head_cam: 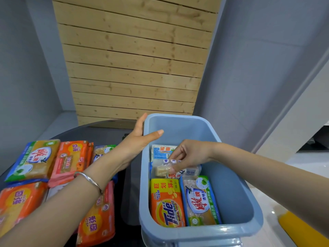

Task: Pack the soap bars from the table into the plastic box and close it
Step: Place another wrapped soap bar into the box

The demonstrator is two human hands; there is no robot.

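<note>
A blue plastic box (229,189) is gripped at its far left rim by the left hand (140,138); inside it, a clear-wrapped soap bar (163,169) is pinched by the right hand (188,155).

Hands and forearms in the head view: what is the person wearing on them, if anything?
Both forearms are bare, with no sleeves or gloves in view. The left hand has a thin silver bangle around its wrist. The right hand shows no watch, ring or bracelet. Fingernails look short and unpainted.
</note>
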